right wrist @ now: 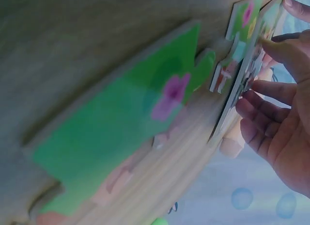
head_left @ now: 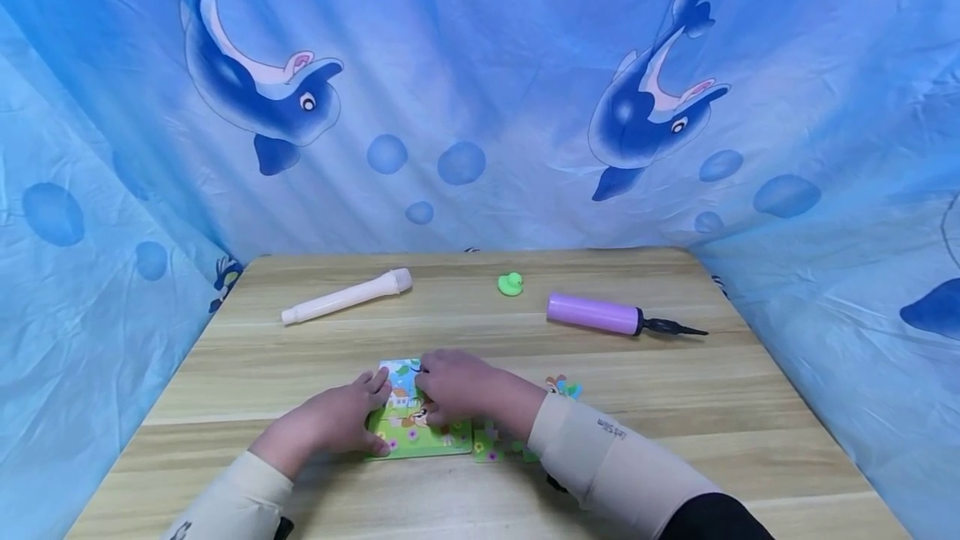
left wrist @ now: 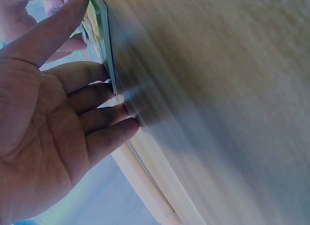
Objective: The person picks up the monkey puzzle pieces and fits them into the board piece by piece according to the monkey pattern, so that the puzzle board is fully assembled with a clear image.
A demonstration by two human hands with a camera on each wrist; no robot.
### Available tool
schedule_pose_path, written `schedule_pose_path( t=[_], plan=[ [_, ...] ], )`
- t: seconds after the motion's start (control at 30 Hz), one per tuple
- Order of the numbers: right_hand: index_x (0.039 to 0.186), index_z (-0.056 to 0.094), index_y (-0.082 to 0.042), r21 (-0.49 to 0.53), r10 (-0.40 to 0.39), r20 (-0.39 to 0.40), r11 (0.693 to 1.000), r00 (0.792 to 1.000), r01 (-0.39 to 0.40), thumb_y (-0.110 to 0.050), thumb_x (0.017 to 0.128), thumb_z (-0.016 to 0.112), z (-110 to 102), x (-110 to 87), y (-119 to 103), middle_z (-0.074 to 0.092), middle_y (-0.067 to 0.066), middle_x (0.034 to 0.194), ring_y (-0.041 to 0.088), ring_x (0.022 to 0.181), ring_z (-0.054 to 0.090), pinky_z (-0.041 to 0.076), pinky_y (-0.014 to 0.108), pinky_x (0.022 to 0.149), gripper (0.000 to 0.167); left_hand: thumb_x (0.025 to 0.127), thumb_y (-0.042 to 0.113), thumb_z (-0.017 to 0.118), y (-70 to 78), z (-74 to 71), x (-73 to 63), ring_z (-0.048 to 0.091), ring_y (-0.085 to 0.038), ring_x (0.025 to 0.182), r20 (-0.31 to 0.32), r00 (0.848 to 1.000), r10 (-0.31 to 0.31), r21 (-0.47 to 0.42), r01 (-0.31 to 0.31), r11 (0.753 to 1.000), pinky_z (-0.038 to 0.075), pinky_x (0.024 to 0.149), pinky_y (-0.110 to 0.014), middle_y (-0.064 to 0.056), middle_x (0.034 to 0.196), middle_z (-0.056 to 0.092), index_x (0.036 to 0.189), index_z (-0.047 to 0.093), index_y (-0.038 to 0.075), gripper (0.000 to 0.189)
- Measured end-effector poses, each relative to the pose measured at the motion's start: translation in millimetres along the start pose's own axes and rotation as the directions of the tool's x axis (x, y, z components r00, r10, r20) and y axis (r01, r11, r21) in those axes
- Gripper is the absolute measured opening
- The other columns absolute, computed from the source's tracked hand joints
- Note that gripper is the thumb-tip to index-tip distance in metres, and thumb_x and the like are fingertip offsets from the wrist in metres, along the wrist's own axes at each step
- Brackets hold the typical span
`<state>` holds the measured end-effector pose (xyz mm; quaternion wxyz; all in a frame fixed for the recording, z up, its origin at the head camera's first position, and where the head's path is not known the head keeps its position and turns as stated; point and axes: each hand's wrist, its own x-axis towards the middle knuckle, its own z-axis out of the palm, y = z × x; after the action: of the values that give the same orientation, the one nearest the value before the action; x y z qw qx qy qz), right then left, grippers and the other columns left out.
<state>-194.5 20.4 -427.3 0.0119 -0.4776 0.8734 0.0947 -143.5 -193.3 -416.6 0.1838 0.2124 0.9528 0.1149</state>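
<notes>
A jigsaw puzzle board (head_left: 427,443) with a colourful cartoon scene lies near the front of the table. My left hand (head_left: 341,417) rests at its left side, thumb on the near corner; in the left wrist view its fairly straight fingers reach the board's edge (left wrist: 105,38). Over the board's upper right part, my right hand (head_left: 459,386) pinches a puzzle piece, largely hidden by the fingers, between thumb and fingertips. Loose puzzle pieces (head_left: 487,447) lie right of the board, partly under the right forearm. A green piece with a pink flower (right wrist: 121,123) looms close in the right wrist view.
Toward the back of the wooden table (head_left: 465,332) lie a white microphone-shaped stick (head_left: 348,298), a small green toy duck (head_left: 511,284) and a purple hand pump (head_left: 596,314). Blue dolphin-print cloth (head_left: 480,65) hangs behind and at both sides.
</notes>
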Motion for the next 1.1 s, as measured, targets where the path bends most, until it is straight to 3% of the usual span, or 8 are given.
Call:
schedule_pose_path(
  t=[0.2,0.4,0.63,0.8,1.1],
  plan=[
    [0.109,0.061,-0.025,0.011,-0.037,-0.028,0.999,0.999,0.037,-0.05,0.091,0.061,-1,-11.2,2,0.053,-0.007,0.105,0.008,0.087,0.048,0.045,0.023,0.075,0.03,0.072,0.048,0.082,0.3,0.2,0.9,0.028,-0.047,0.143,0.002,1.0,-0.003,0.0,0.003,1.0,0.034,0.112,-0.057,-0.022,0.157,0.03,0.143,0.045,-0.006,0.097],
    [0.12,0.063,-0.028,-0.102,-0.134,-0.025,0.986,0.991,0.131,-0.05,0.094,0.056,4,-20.6,-3,0.056,-0.007,0.123,0.008,0.107,0.054,0.051,0.024,0.087,0.035,0.072,0.047,0.083,-1.7,1.7,0.7,0.028,-0.048,0.143,-0.004,1.0,-0.001,-0.004,0.001,1.0,0.034,0.111,-0.057,-0.022,0.157,0.03,0.143,0.045,-0.006,0.097],
    [0.135,0.057,-0.025,-0.151,-0.09,0.012,0.984,0.996,0.091,-0.053,0.094,0.055,2,-21.3,-14,0.052,-0.005,0.134,0.014,0.125,0.049,0.047,0.03,0.103,0.05,0.072,0.049,0.082,-2.7,2.6,1.7,0.027,-0.047,0.143,-0.005,1.0,-0.001,-0.003,0.001,1.0,0.034,0.112,-0.058,-0.022,0.158,0.03,0.144,0.044,-0.005,0.097],
    [0.133,0.06,-0.023,-0.16,-0.041,0.066,0.986,0.997,0.051,-0.054,0.094,0.054,-3,-22.7,-21,0.055,-0.004,0.128,0.015,0.126,0.049,0.047,0.031,0.104,0.05,0.072,0.048,0.082,-1.7,2.6,2.6,0.027,-0.047,0.143,-0.001,1.0,0.002,-0.003,-0.002,1.0,0.034,0.112,-0.058,-0.022,0.158,0.03,0.144,0.044,-0.005,0.097],
    [0.134,0.059,-0.019,-0.169,-0.043,0.037,0.984,0.998,0.049,-0.068,0.091,0.049,-5,-21.4,-26,0.054,-0.002,0.122,0.012,0.112,0.049,0.046,0.026,0.098,0.066,0.072,0.048,0.082,-4.2,3.2,2.7,0.029,-0.048,0.142,-0.013,1.0,0.011,0.004,-0.011,1.0,0.035,0.111,-0.058,-0.023,0.157,0.031,0.143,0.044,-0.006,0.097]
  ],
)
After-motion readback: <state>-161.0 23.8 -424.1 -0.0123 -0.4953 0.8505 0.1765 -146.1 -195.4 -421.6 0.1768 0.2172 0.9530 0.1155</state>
